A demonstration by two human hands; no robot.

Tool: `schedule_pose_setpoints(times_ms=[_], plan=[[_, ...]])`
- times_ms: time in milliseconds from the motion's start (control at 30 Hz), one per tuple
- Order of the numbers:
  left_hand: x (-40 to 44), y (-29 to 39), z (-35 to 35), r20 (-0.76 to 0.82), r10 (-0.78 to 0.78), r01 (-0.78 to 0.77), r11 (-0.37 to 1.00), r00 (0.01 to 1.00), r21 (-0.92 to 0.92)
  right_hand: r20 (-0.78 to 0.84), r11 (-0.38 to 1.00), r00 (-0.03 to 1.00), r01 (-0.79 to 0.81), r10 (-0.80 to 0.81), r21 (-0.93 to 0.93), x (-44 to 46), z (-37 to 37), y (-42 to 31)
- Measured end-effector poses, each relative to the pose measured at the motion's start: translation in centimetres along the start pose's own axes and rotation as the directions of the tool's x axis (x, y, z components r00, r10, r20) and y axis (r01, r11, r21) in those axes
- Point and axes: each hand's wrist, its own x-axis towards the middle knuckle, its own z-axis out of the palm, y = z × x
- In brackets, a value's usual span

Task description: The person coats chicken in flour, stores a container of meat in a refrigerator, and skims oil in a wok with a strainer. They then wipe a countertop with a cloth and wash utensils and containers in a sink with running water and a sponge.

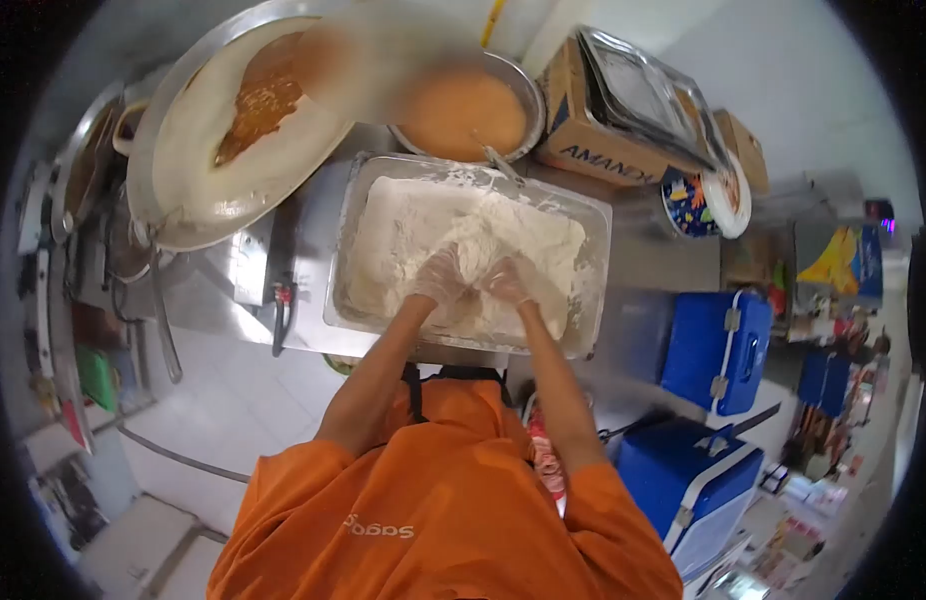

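Note:
A rectangular metal tray (600, 290) holds a thick bed of white flour (383, 225). My left hand (440, 277) and my right hand (505, 280), both in clear plastic gloves dusted white, are down in it near the middle. Between them sits a flour-coated lump (476, 250), with the fingers of both hands curled against its sides. What lies under the coating cannot be made out, and some fingertips are buried in flour.
Behind the tray stands a metal bowl of orange liquid (463, 115) with a utensil handle (498, 160) leaning out. A wide pan with brown oil (263, 100) is at left. To the right are a cardboard box (593, 140), a patterned tub (688, 205) and blue coolers (713, 350).

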Motion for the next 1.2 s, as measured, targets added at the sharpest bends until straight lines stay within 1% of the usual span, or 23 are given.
schedule_pose_setpoints(times_ms=[67, 100, 167, 200, 233, 267, 333, 400, 467, 500, 533, 600, 633, 667, 733, 833, 867, 933, 1000, 1033, 1067, 1167, 1200], plan=[[-0.7, -0.1, -1.6, 0.144, -0.042, 0.033, 0.998, 0.989, 0.061, 0.169, 0.988, 0.985, -0.011, -0.016, 0.156, -1.3, -2.0, 0.5], [-0.7, 0.5, -2.9, 0.156, -0.099, 0.090, 0.994, 0.983, 0.064, 0.211, 0.926, 0.976, -0.128, 0.053, 0.355, -1.7, -3.7, -0.1], [-1.6, 1.7, -4.8, 0.172, -0.239, 0.232, 0.971, 0.956, 0.058, 0.292, 0.639, 0.937, -0.345, 0.192, 0.688, -2.6, -7.3, -1.5], [-1.7, 0.4, -4.1, 0.142, -0.216, 0.208, 0.975, 0.966, 0.074, 0.418, 0.543, 0.860, -0.510, 0.293, 0.667, -2.8, -8.2, -1.4], [-1.9, -1.9, -2.5, 0.109, -0.195, 0.186, 0.978, 0.975, 0.093, 0.468, 0.437, 0.831, -0.557, 0.301, 0.707, -3.1, -8.7, -1.6], [-2.3, -3.7, -1.2, 0.078, -0.175, 0.165, 0.979, 0.982, 0.116, 0.517, 0.324, 0.799, -0.599, 0.308, 0.732, -3.4, -9.2, -1.8], [-3.7, -5.3, -0.4, -0.103, -0.182, 0.194, 0.972, 0.978, 0.130, 0.429, 0.076, 0.881, -0.450, 0.198, 0.890, -3.7, -9.5, -2.1], [-3.9, -7.4, 0.5, -0.158, -0.147, 0.177, 0.964, 0.976, 0.199, 0.288, 0.417, 0.910, -0.395, 0.298, 0.819, -2.7, -6.1, -0.3], [-3.6, -9.8, 1.3, -0.112, -0.130, 0.156, 0.951, 0.985, 0.266, 0.241, 0.692, 0.902, -0.430, 0.359, 0.580, -1.5, -5.3, -0.4], [-3.5, -10.2, 1.2, -0.106, -0.142, 0.166, 0.948, 0.984, 0.271, 0.264, 0.786, 0.880, -0.473, 0.396, 0.398, -0.6, -6.6, -1.6], [-3.4, -8.7, 0.1, -0.131, -0.194, 0.219, 0.951, 0.972, 0.216, 0.277, 0.846, 0.856, -0.496, 0.437, 0.197, 0.2, -7.8, -3.1], [-3.5, -4.1, -3.1, -0.161, -0.296, 0.315, 0.943, 0.941, 0.104, 0.256, 0.931, 0.936, -0.298, 0.241, 0.211, 0.7, -9.7, -5.9], [-3.5, -2.8, -3.9, -0.168, -0.344, 0.356, 0.933, 0.924, 0.046, 0.243, 0.957, 0.960, -0.194, 0.140, 0.214, 1.0, -9.9, -7.0], [-3.5, -1.5, -4.8, -0.175, -0.391, 0.395, 0.919, 0.904, -0.014, 0.235, 0.986, 0.969, -0.109, 0.077, 0.126, 1.3, -8.9, -7.9], [-3.0, -2.0, -3.9, -0.174, -0.439, 0.443, 0.896, 0.882, -0.014, 0.234, 0.996, 0.971, 0.064, -0.049, -0.057, 2.2, -5.5, -8.8], [-1.9, -2.7, -2.5, -0.224, -0.497, 0.533, 0.834, 0.838, 0.145, 0.262, 0.974, 0.965, 0.037, 0.024, -0.223, 3.6, -3.3, -9.5], [-2.3, -2.5, -2.4, -0.246, -0.499, 0.535, 0.838, 0.831, 0.108, 0.294, 0.990, 0.953, -0.038, 0.077, -0.138, 3.6, -3.5, -9.3], [-2.5, -3.7, 0.5, -0.291, -0.597, 0.650, 0.747, 0.748, 0.140, 0.373, 0.982, 0.913, -0.187, 0.164, 0.026, 3.6, -9.6, -12.1], [-2.9, -3.9, 0.1, -0.194, -0.592, 0.619, 0.775, 0.782, 0.131, 0.299, 0.995, 0.949, -0.094, 0.097, -0.026, 3.9, -7.4, -10.5], [-3.5, -3.3, -2.1, -0.073, -0.519, 0.524, 0.846, 0.852, 0.100, 0.265, 0.997, 0.962, -0.051, 0.064, -0.054, 3.9, -7.0, -10.4], [-3.9, -2.6, -3.8, 0.042, -0.427, 0.425, 0.904, 0.903, 0.052, 0.281, 0.997, 0.957, -0.061, 0.070, -0.038, 4.1, -6.8, -10.2], [-3.5, -2.5, -4.6, 0.018, -0.356, 0.352, 0.913, 0.934, -0.204, 0.315, 0.997, 0.947, -0.072, 0.065, 0.010, 4.8, -7.3, -10.0], [-3.4, -2.9, -4.7, 0.005, -0.386, 0.378, 0.902, 0.923, -0.209, 0.324, 0.998, 0.945, -0.058, 0.046, 0.028, 4.6, -6.0, -7.8]])
